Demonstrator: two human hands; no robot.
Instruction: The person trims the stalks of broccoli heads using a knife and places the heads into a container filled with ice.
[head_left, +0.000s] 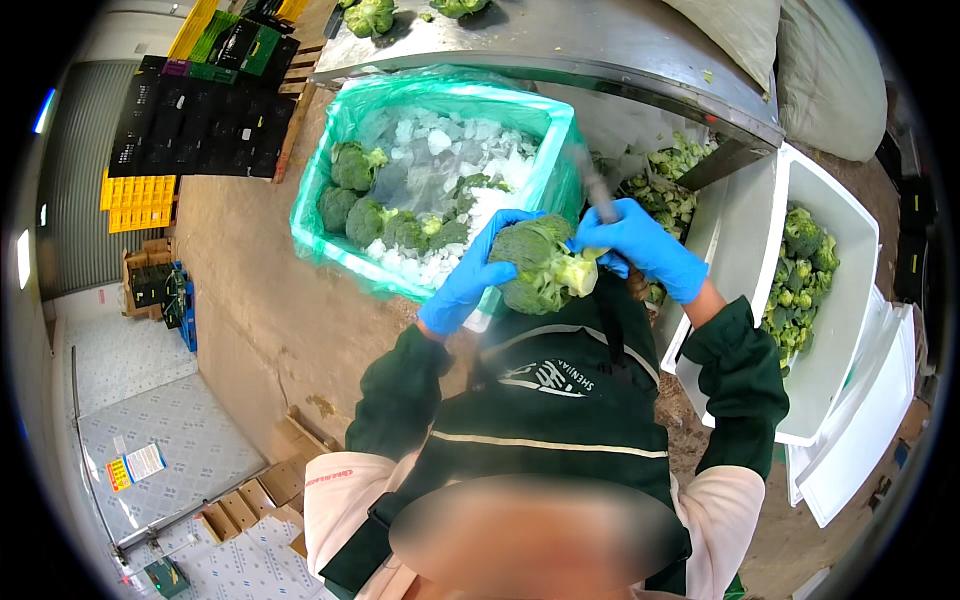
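- Broccoli head (pixel 540 265) sits in front of the person's chest, cut stem end turned toward the right, held up above the edge of the icy box.
- Left hand (pixel 470 280), in a blue glove, is wrapped around the crown from the left side, fingers closed firmly on it.
- Right hand (pixel 645 245), also blue-gloved, is closed around the handle of a knife (pixel 595 190); the blade is blurred and points up and away, with the hand just beside the stem.
- Just beyond the hands stands a foam box with a green plastic liner (pixel 340 130), filled with crushed ice and several more broccoli heads.
- To the right, a white tub (pixel 850 330) holds trimmed florets.
- Between the two, a heap of cuttings (pixel 670 185) lies under the table edge.
- Farther off runs a steel table (pixel 560 45), with black and yellow crates (pixel 190 130) stacked at the far left.
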